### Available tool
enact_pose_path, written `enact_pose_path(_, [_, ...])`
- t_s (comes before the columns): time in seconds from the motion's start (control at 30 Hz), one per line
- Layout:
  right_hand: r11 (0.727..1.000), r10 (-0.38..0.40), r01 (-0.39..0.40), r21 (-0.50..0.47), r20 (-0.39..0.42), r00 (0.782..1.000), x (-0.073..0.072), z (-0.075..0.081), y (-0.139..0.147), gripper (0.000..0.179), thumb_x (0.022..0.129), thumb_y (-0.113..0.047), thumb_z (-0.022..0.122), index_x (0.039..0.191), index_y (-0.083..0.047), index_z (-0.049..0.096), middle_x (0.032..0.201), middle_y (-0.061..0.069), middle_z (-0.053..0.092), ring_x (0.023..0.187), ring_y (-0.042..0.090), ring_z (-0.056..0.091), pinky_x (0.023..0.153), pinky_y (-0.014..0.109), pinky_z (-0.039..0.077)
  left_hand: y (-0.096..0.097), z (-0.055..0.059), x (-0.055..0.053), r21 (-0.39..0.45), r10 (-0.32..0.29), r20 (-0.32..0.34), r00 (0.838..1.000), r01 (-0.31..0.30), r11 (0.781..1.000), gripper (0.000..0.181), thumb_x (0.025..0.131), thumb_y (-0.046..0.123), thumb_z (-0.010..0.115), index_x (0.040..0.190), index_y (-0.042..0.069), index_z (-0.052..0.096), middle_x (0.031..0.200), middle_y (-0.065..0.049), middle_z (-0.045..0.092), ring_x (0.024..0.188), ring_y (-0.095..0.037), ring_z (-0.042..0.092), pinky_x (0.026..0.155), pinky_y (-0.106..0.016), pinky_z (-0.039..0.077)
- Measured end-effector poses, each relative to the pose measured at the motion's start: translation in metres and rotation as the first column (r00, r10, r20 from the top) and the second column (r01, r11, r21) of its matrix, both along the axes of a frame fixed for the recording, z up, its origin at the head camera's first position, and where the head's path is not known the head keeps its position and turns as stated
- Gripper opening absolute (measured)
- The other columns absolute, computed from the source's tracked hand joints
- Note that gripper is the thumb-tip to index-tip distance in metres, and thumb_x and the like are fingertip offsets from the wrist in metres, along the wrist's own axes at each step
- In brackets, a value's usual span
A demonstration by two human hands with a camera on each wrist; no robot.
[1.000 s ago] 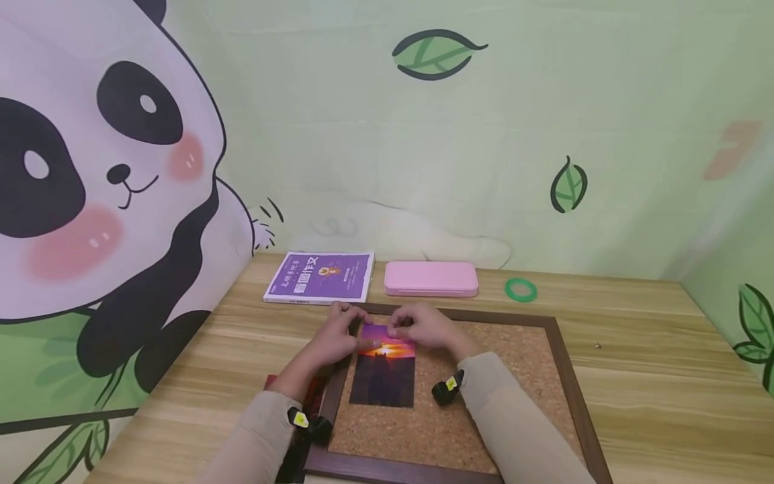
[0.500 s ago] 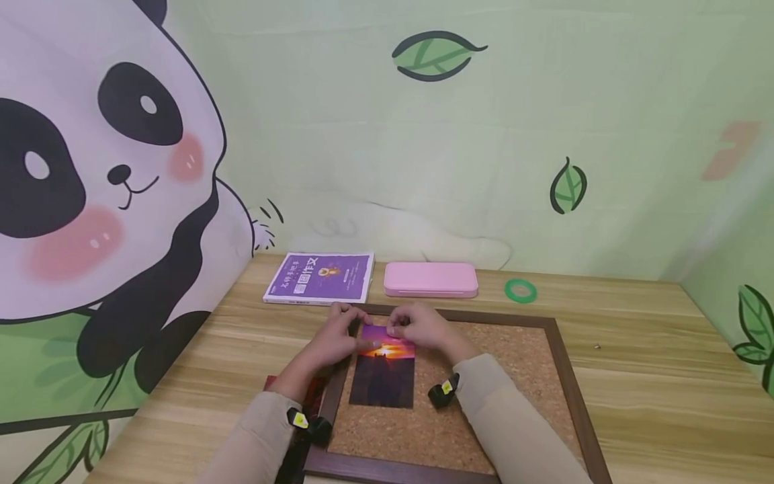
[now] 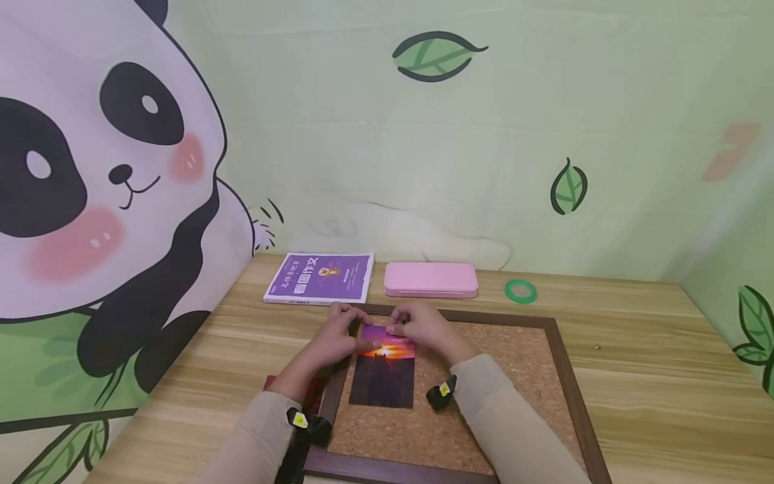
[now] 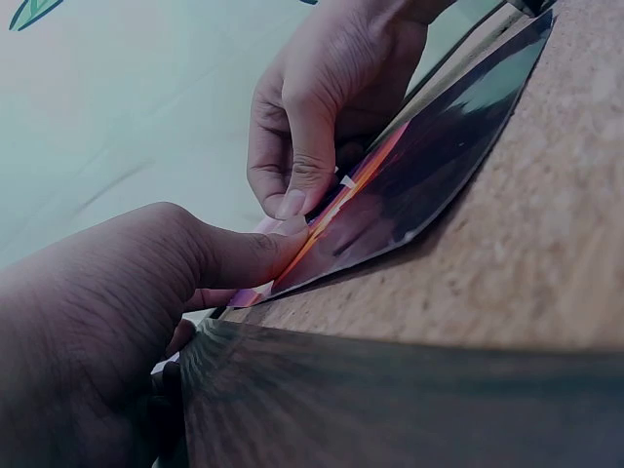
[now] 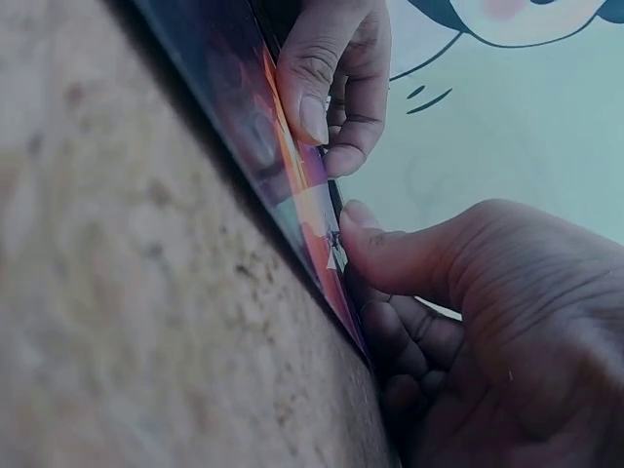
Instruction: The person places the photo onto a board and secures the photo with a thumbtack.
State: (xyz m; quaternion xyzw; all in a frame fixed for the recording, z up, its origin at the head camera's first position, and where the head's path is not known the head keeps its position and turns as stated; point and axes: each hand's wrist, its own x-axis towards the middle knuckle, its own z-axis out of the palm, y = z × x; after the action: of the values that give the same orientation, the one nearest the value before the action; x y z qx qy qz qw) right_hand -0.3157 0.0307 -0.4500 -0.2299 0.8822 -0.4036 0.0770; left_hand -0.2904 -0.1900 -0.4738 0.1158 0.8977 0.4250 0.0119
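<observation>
A sunset photo (image 3: pixel 383 383) lies on the left part of a framed corkboard (image 3: pixel 484 403). My left hand (image 3: pixel 335 339) rests at the photo's upper left, its thumb pressing the purple and orange sky and its index fingertip near the top corner. At the photo's upper right, my right hand (image 3: pixel 423 326) has its thumb and curled fingers together at the top edge. They pinch a small clear strip (image 5: pixel 310 205), like tape, that shows across the picture in the right wrist view. In the left wrist view, the photo (image 4: pixel 429 166) bows slightly off the cork.
Behind the board are a purple book (image 3: pixel 323 277), a pink pencil case (image 3: pixel 431 279) and a green tape roll (image 3: pixel 521 291). A tiny object (image 3: pixel 597 347) lies to the right. Dark red sheets (image 3: pixel 314 396) stick out under the board's left side.
My right wrist has shifted slightly left and the right fingers move a little at the photo's top edge. My left hand and the photo keep their places.
</observation>
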Motion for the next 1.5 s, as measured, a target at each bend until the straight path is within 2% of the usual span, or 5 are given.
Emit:
enact_pose_path(0.27, [1.000,-0.013,0.013,-0.024,0.007,1.000,0.004,0.001,-0.003,0.009,0.089,-0.011,0.076,0.085,-0.005,0.072,0.074,0.000,0.062,0.070,0.014,0.054,0.063,0.027,0.044,0.000,-0.001,0.003,-0.007,0.009,0.008,1.000,-0.009,1.000,0.041,0.074,0.033,0.089,0.105,0.018,0.067,0.119,-0.007,0.038,0.112,-0.031,0.045,0.099,-0.047,0.037])
enact_pose_path(0.77, [0.998,-0.053,0.053,0.025,0.023,0.998,0.007,0.003,-0.006,0.011,0.090,-0.014,0.076,0.084,-0.008,0.070,0.075,0.000,0.060,0.070,0.015,0.054,0.062,0.027,0.043,0.000,-0.002,0.003,0.025,0.013,0.003,1.000,-0.013,1.000,0.041,0.073,0.033,0.090,0.103,0.018,0.067,0.118,-0.007,0.039,0.112,-0.031,0.046,0.099,-0.047,0.037])
enact_pose_path(1.0, [0.994,-0.095,0.096,0.055,-0.018,0.995,0.004,-0.001,-0.010,0.014,0.089,-0.016,0.077,0.081,-0.009,0.068,0.071,0.000,0.060,0.066,0.013,0.053,0.059,0.026,0.042,0.000,-0.002,0.001,0.037,0.009,0.001,1.000,-0.009,0.999,0.040,0.073,0.032,0.090,0.103,0.017,0.067,0.118,-0.008,0.038,0.112,-0.030,0.045,0.097,-0.046,0.036])
enact_pose_path(1.23, [0.994,-0.098,0.099,0.049,-0.033,0.995,0.004,-0.001,-0.008,0.015,0.088,-0.015,0.077,0.080,-0.008,0.068,0.069,0.000,0.059,0.064,0.013,0.052,0.057,0.026,0.041,0.001,-0.001,0.001,0.027,0.006,-0.009,1.000,-0.006,1.000,0.041,0.073,0.032,0.090,0.103,0.017,0.068,0.118,-0.008,0.039,0.111,-0.030,0.046,0.097,-0.046,0.036])
enact_pose_path(1.5, [0.984,-0.168,0.170,0.051,-0.051,0.985,0.008,0.002,-0.013,0.015,0.087,-0.015,0.077,0.077,-0.008,0.067,0.064,0.000,0.057,0.059,0.013,0.051,0.053,0.026,0.040,0.001,0.001,0.000,0.012,0.002,-0.015,1.000,-0.002,1.000,0.040,0.073,0.031,0.089,0.104,0.016,0.068,0.118,-0.009,0.039,0.111,-0.031,0.046,0.098,-0.047,0.037])
